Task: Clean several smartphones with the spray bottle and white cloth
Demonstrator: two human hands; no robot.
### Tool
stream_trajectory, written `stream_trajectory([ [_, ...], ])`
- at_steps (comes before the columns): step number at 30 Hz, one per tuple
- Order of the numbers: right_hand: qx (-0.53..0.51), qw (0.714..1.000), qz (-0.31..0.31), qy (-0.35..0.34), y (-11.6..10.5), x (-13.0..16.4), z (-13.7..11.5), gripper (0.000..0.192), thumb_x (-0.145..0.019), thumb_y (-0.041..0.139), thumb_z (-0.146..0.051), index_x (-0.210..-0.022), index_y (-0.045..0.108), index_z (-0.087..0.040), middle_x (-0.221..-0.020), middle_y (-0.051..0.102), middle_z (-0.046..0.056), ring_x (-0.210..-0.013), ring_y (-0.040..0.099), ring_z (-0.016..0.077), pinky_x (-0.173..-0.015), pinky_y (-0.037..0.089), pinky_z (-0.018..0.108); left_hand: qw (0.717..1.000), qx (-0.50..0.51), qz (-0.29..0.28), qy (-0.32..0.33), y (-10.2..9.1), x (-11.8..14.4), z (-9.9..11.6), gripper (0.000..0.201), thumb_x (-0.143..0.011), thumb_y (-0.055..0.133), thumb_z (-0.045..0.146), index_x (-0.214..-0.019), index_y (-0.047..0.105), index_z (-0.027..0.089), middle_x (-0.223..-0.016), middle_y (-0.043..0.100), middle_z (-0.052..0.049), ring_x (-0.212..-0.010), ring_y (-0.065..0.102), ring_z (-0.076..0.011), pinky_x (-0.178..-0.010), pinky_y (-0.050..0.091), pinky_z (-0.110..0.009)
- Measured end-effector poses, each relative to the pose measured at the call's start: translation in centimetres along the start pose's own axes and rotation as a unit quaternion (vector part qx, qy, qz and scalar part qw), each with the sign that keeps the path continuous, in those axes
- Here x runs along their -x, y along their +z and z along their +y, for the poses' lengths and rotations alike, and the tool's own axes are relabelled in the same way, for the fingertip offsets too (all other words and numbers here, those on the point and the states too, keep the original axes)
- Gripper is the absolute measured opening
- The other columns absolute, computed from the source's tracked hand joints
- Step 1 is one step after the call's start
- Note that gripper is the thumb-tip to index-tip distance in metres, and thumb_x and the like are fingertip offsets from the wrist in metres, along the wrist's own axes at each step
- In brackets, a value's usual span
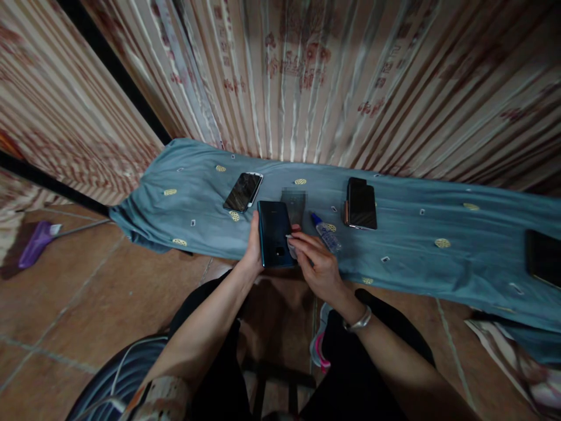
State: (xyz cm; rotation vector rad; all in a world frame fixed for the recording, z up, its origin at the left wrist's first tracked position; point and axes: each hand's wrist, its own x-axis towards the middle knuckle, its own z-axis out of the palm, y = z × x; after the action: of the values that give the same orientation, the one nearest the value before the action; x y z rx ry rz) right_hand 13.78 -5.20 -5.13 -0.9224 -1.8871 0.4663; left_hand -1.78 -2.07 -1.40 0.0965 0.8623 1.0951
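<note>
My left hand (253, 248) grips a dark teal phone (274, 233) by its left edge, back side up with the camera showing. My right hand (318, 263) pinches a small pale wipe (291, 240) against the phone's right side. A small clear bottle with a blue cap (325, 231) lies on the blue cloth (416, 234) just right of my right hand. A blurred dark item (293, 204) lies behind the held phone.
A phone with a cracked screen (242, 191) lies at the left of the cloth. Two stacked dark phones (361, 204) lie at the right, another dark device (543, 257) at the far right edge. A purple broom (37, 242) rests on the tiled floor. Striped curtains hang behind.
</note>
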Motion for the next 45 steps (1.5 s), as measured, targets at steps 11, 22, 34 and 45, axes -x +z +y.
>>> stream_trajectory([
  [11, -0.009, 0.998, 0.014, 0.057, -0.6, -0.7, 1.3, 0.029, -0.097, 0.051, -0.02, -0.114, 0.073, -0.028, -0.12, 0.074, 0.006, -0.115, 0.068, 0.0201, -0.103, 0.054, 0.041, 1.0, -0.001, 0.027, 0.006, -0.1, -0.5, -1.5, 0.065, -0.101, 0.031, 0.055, -0.124, 0.067, 0.007, -0.088, 0.078, -0.01, -0.08, 0.073, -0.0215, -0.085, 0.058, -0.033],
  [22, 0.013, 0.997, 0.018, 0.08, -0.8, -1.2, 3.3, 0.029, -0.096, 0.049, -0.022, -0.109, 0.074, -0.026, -0.119, 0.074, 0.006, -0.113, 0.068, 0.0204, -0.102, 0.054, 0.04, 0.999, -0.016, 0.002, -0.042, 0.5, 0.1, -3.3, 0.069, -0.099, 0.028, 0.061, -0.123, 0.068, 0.01, -0.095, 0.078, -0.013, -0.085, 0.074, -0.0243, -0.08, 0.06, -0.037],
  [34, 0.01, 0.993, 0.036, 0.108, -0.9, -1.9, 4.6, 0.028, -0.094, 0.051, -0.023, -0.107, 0.075, -0.026, -0.118, 0.074, 0.005, -0.113, 0.068, 0.021, -0.102, 0.053, 0.04, 0.99, -0.086, 0.026, -0.105, 0.9, 0.4, -3.5, 0.079, -0.094, 0.024, 0.071, -0.125, 0.065, 0.011, -0.089, 0.077, -0.014, -0.083, 0.075, -0.0285, -0.074, 0.061, -0.04],
  [45, 0.065, 0.994, 0.035, 0.08, -1.5, -2.5, 5.0, 0.032, -0.093, 0.047, -0.019, -0.11, 0.073, -0.025, -0.119, 0.074, 0.006, -0.113, 0.067, 0.0222, -0.103, 0.052, 0.042, 0.981, -0.122, -0.1, -0.11, -0.4, -0.3, -4.7, 0.088, -0.093, 0.016, 0.072, -0.122, 0.066, 0.006, -0.087, 0.077, -0.018, -0.06, 0.071, -0.0248, -0.059, 0.057, -0.035],
])
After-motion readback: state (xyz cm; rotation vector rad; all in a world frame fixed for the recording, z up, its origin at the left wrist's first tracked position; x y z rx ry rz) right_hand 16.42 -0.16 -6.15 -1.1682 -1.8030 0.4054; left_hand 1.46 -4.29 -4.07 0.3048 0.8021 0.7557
